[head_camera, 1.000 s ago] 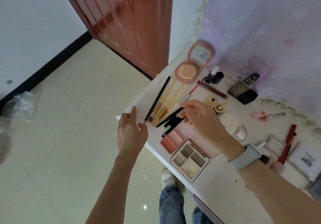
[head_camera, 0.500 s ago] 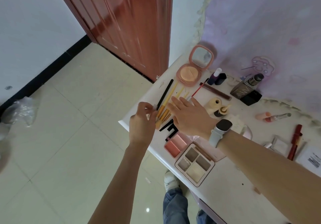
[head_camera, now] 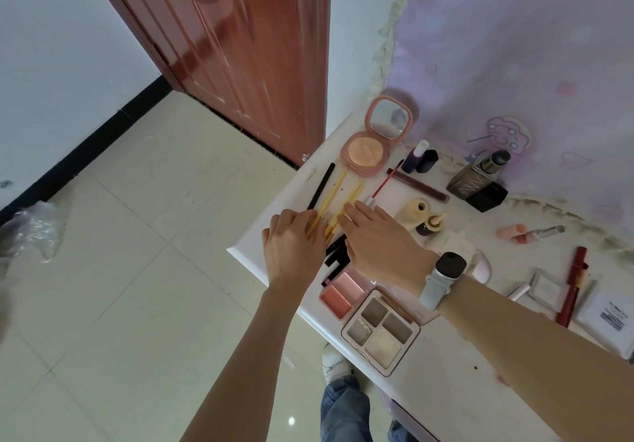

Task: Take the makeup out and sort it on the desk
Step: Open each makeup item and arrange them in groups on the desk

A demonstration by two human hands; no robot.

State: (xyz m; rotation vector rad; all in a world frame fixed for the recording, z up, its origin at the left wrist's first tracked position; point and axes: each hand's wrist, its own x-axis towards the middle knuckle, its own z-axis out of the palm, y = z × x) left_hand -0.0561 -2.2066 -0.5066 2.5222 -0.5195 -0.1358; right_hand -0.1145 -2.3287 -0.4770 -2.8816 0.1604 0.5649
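Makeup lies spread over the white desk (head_camera: pixel 446 383). Several yellow-handled brushes (head_camera: pixel 334 198) and a black pencil (head_camera: pixel 320 186) lie side by side near the desk's left corner. My left hand (head_camera: pixel 291 246) rests on the brushes' lower ends, fingers bent down over them. My right hand (head_camera: pixel 380 239), flat with straight fingers, presses on the brushes from the right. Black sticks (head_camera: pixel 336 253) show between the two hands. A pink blush palette (head_camera: pixel 343 292) and a grey eyeshadow palette (head_camera: pixel 380 331) lie by the front edge.
An open pink compact (head_camera: pixel 377 139) stands at the back. A red-handled brush (head_camera: pixel 386 180), small dark bottles (head_camera: pixel 420 160), a foundation bottle (head_camera: pixel 478 177), lip tubes (head_camera: pixel 531 234) and red pencils (head_camera: pixel 574 283) lie further right. The desk's left edge drops to tiled floor (head_camera: pixel 137 270).
My right hand let go of the black sticks, turned palm down and slid left onto the brushes. My left hand moved right from the desk corner onto the brush ends.
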